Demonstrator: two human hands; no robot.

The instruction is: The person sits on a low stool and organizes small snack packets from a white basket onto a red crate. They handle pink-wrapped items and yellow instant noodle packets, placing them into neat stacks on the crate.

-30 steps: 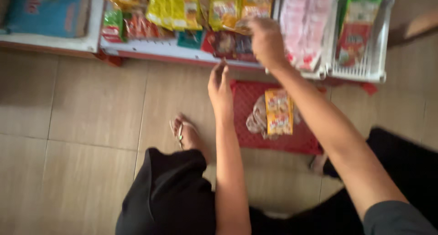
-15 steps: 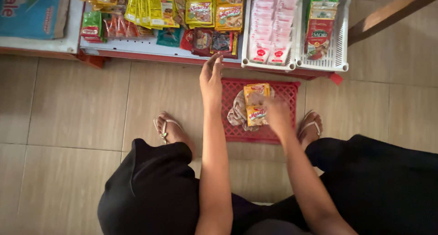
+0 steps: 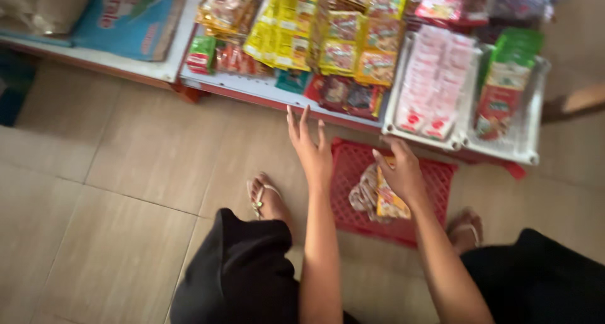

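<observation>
Stage of work: a red basket [image 3: 435,179] stands on the tiled floor [image 3: 126,192] in front of a low shelf [image 3: 252,88], and only a few packets are seen lying in it, so the picking is judged to be at an early stage.
Done so far: a yellow packet [image 3: 389,204] and a bundle of pale brownish sachets [image 3: 365,192] are already lying in the basket.
Left to do: most of the basket floor is bare, and the shelf rows of yellow and orange packets [image 3: 334,37] appear full; how many more are wanted cannot be told.
Right hand: the right hand [image 3: 400,173] is held over the basket, fingers curled down onto the upper end of the yellow packet; whether the packet is gripped or only touched cannot be told, as the view is blurred.
Left hand: the left hand [image 3: 311,149] is stretched flat, fingers spread and pointing at the shelf edge; nothing is held in it.
Packet relative to the hand: the yellow packet lies directly beneath the right hand, partly covered by it, with its lower end showing below the palm; the sachet bundle lies just beside it, on the side toward the left hand.
Basket relative to the hands: its near left corner is just beside the left wrist.
Surroundings: a white tray of pink sachets [image 3: 432,78] and a second tray of green and red packets [image 3: 507,88] stand on the shelf just above the basket; a sandalled foot [image 3: 268,198] is seen to the left of the basket.
</observation>
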